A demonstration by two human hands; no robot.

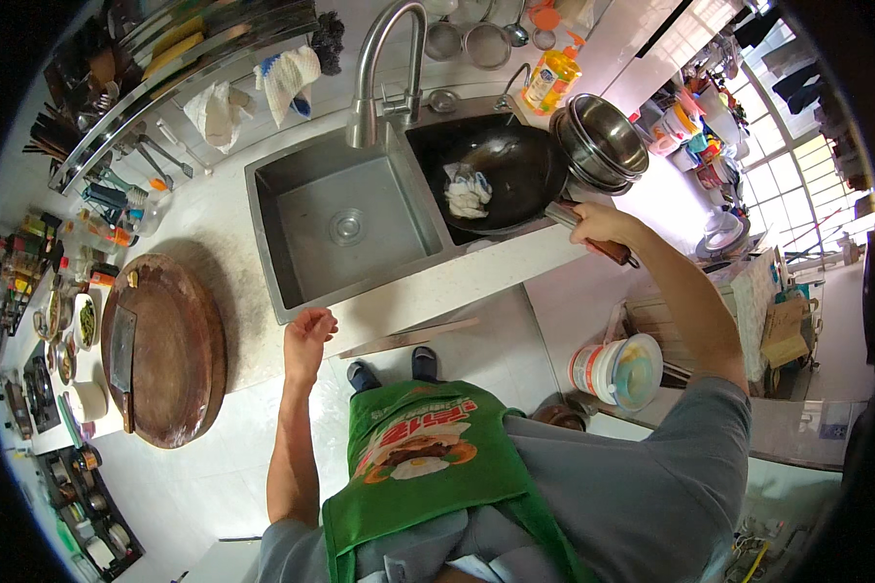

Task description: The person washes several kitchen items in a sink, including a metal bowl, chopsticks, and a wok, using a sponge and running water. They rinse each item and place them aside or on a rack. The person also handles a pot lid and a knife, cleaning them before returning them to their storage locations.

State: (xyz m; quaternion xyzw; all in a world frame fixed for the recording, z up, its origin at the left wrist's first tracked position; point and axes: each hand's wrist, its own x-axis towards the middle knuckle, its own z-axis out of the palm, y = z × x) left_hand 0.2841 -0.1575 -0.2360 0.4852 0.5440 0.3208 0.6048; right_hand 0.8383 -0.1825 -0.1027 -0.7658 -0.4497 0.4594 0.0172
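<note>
My right hand (604, 224) is closed around the wooden handle of a black wok (529, 171), which rests over the right-hand basin of the double sink. Inside the wok lies a crumpled white cloth or packet (468, 193); which of these it is I cannot tell. The left basin (346, 211) holds nothing visible, and a steel pull-down faucet (364, 120) arches over its back edge. My left hand (308, 334), fingers curled in, hovers by the counter's front edge below the left basin, with no object visible in it.
Stacked steel bowls (605, 138) stand right of the wok, near an orange dish soap bottle (552, 76). On the left, a cleaver (122, 350) lies on a round wooden chopping block (171, 357). Cloths (288, 76) hang behind the sink. A lidded bucket (616, 370) is at lower right.
</note>
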